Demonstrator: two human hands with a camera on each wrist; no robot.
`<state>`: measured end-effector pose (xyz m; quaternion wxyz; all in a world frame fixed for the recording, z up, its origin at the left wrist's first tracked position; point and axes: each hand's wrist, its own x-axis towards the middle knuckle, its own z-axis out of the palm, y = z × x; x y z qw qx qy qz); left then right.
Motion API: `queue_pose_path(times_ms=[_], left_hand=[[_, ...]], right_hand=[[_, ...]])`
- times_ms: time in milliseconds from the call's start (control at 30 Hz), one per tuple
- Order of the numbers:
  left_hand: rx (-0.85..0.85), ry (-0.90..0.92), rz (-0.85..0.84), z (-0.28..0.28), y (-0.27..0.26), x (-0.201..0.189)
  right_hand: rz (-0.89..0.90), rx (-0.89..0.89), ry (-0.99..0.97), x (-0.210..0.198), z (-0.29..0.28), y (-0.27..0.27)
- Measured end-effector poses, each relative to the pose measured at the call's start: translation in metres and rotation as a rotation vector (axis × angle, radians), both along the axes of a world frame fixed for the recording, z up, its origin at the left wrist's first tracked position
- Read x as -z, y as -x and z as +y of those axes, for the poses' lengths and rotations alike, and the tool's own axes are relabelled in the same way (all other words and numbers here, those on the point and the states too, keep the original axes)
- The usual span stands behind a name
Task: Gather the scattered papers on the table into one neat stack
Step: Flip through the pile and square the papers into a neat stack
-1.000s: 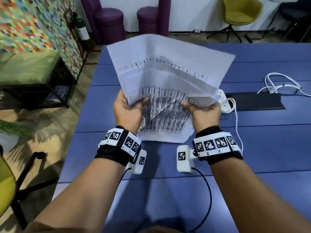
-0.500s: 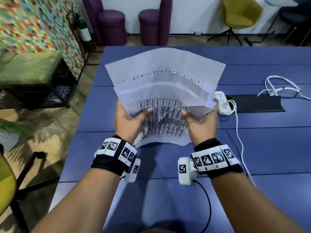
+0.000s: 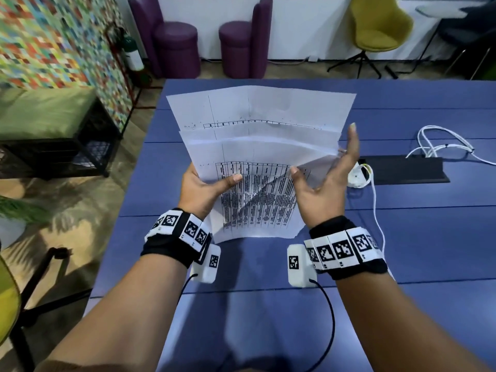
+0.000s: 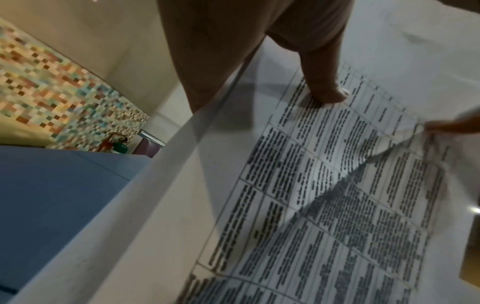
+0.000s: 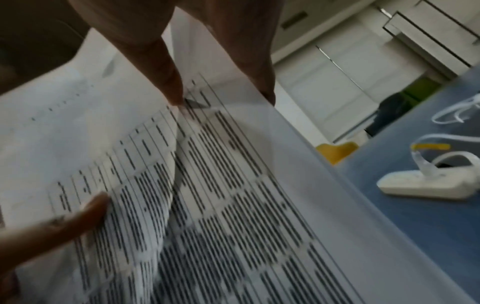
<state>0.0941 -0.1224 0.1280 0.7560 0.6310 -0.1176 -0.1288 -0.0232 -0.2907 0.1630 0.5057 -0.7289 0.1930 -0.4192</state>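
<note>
— Thin paper, it bends easily? Left hand pinches the papers at their 8 o'clock edge; right hand is spread apart at 4 o'clock.

— Yes, limp and light. They hang above the table; better take both side edges.

White power strip near table's right edge, beside black cable tray; white cables behind. Purple stools, yellow chair beyond far edge.

Purple stools and a mustard chair by a white wall
</note>
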Motion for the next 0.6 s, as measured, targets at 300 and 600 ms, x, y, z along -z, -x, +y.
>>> queue_pose_path(times_ms=[300, 600], left_hand=[[0.032, 0.01, 0.019, 0.002, -0.003, -0.003], [0.027, 0.043, -0.006, 0.002, -0.002, -0.003]], right_hand=[[-0.024, -0.012, 0.556, -0.068, -0.004, 0.004], [0.031, -0.054, 0.528, -0.048, -0.005, 0.004]])
